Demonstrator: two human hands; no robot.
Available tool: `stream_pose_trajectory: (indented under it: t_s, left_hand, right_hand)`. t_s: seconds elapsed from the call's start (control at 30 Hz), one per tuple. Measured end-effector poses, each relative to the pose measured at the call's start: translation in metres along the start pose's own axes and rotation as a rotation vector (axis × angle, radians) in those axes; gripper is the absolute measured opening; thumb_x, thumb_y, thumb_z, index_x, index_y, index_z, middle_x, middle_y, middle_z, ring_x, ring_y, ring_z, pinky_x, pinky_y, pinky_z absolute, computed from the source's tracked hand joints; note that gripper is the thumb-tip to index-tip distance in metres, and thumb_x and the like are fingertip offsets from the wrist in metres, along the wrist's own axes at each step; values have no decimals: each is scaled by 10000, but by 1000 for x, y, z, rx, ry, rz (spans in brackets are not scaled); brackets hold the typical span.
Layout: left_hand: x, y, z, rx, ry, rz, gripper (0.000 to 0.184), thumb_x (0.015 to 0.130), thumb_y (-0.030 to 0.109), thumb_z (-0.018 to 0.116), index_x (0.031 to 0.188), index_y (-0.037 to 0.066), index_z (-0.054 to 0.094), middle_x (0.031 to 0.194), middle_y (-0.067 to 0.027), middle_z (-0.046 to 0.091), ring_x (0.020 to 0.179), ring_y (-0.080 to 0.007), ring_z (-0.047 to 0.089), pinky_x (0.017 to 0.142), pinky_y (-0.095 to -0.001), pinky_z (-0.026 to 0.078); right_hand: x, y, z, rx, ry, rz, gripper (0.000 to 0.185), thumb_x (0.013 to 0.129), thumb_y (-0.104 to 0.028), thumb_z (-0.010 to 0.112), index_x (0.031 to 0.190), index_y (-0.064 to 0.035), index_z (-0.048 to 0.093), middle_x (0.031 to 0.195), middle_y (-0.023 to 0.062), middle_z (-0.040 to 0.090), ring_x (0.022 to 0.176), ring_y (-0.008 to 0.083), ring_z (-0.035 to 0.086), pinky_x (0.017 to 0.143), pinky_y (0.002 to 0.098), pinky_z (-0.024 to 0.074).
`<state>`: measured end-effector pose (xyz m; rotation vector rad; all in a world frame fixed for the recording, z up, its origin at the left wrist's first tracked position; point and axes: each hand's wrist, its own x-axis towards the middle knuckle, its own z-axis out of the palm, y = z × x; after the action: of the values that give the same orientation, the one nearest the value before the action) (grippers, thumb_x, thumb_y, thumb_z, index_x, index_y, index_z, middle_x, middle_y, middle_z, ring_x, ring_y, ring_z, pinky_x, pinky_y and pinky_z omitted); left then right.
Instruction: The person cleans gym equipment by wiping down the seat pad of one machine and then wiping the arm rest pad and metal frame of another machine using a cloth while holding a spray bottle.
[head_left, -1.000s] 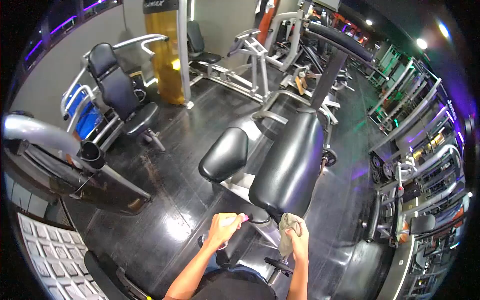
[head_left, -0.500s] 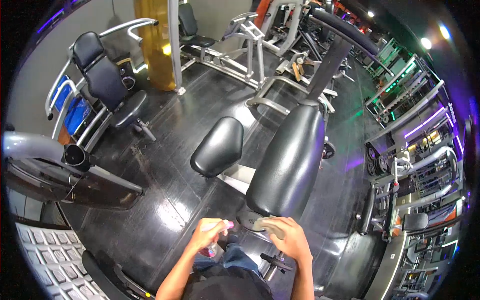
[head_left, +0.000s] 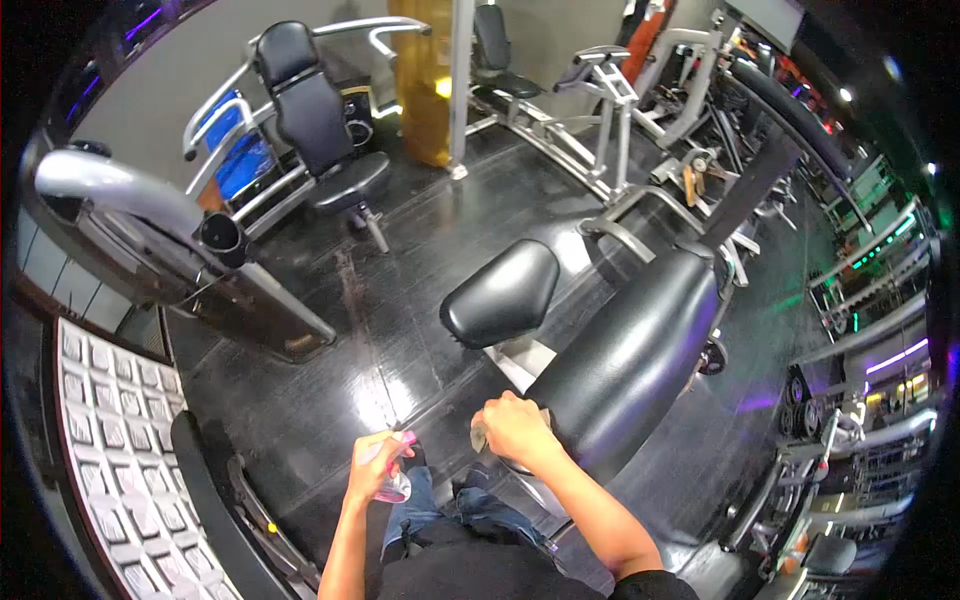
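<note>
My left hand (head_left: 376, 466) is wrapped round a clear spray bottle (head_left: 396, 488) with a pink nozzle, held above the floor beside my leg. My right hand (head_left: 513, 430) is closed on a greenish-grey cloth (head_left: 480, 434), which shows at its left side and behind the knuckles. That hand is over the near end of the bench, by the lower edge of the long black pad (head_left: 630, 360); whether it touches the pad I cannot tell. A smaller black pad (head_left: 502, 294) sits to the left of the long one.
A machine with a black seat (head_left: 350, 182) stands at the upper left, near a gold panel (head_left: 424, 90). A grey-armed machine (head_left: 130, 200) is at the left, above a white patterned panel (head_left: 125, 470). Racks and weight plates (head_left: 797, 405) line the right.
My right hand has moved left with the cloth and turned knuckles up. My left hand still holds the bottle, slightly further left. The view has swung, shifting the machines to the right.
</note>
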<state>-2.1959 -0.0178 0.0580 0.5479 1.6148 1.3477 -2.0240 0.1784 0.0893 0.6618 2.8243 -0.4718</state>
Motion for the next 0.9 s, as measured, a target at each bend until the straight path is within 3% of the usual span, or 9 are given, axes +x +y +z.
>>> stream_pose_trajectory:
  t_s: [0.07,0.2,0.3,0.43,0.53,0.67,0.77,0.83,0.9]
  left_hand:
    - [-9,-9,4,-94,84,57,379,942,301,551,870,-41,698,703,-104,671,436,-100,495,427,-250,386]
    - [-19,-31,13,-216,286,106,470,971,351,483,944,-75,677,735,-172,670,419,-140,507,412,-263,396]
    - [-25,-32,24,-181,279,100,488,959,404,493,849,-44,652,708,-168,664,414,-151,520,398,-274,401]
    - [-28,-34,38,-174,267,126,484,960,415,482,847,-28,639,710,-170,661,410,-167,519,394,-273,396]
    - [-25,-62,43,-260,350,270,552,981,411,432,914,-83,668,745,-189,670,432,-166,518,416,-274,411]
    - [-24,-71,52,-354,388,264,614,987,460,378,910,-79,662,747,-189,668,451,-169,528,415,-269,411]
    - [-29,-68,57,-405,347,248,659,962,508,366,906,-81,655,742,-187,666,464,-170,534,418,-264,414]
    - [-35,-67,56,-284,210,346,684,928,543,378,894,-85,649,742,-183,668,457,-162,530,421,-259,417]
    - [-38,-67,56,-281,160,333,697,900,562,401,887,-89,650,746,-182,673,450,-152,529,424,-259,420]
  right_hand:
    - [14,3,10,24,-11,-10,235,686,-83,691,868,-205,774,875,94,721,929,282,666,758,416,572]
    - [7,7,4,93,-25,2,242,688,-79,675,862,-213,776,883,124,721,931,302,674,777,435,569]
    - [-23,9,-16,193,-3,-82,266,709,-50,636,869,-207,778,884,138,714,916,331,671,795,450,564]
    - [-65,19,-31,320,-108,-47,278,755,-83,627,993,-162,745,1047,83,688,992,311,627,905,405,522]
    - [-103,25,-31,384,34,-113,344,783,-83,644,1102,-190,714,1160,58,647,1042,316,607,921,417,521]
    - [-132,23,-12,517,232,-60,367,762,-81,674,1104,-206,722,1178,46,629,1037,284,601,926,391,515]
    - [-140,11,3,614,404,16,377,729,-79,691,1089,-180,739,1152,70,647,1040,277,621,934,373,513]
    - [-142,4,19,642,473,42,417,701,-49,703,1096,-177,741,1145,85,647,1044,280,621,921,375,517]
    - [-143,-2,39,655,685,69,451,687,-35,734,1107,-199,732,1129,76,638,1018,284,607,905,373,517]
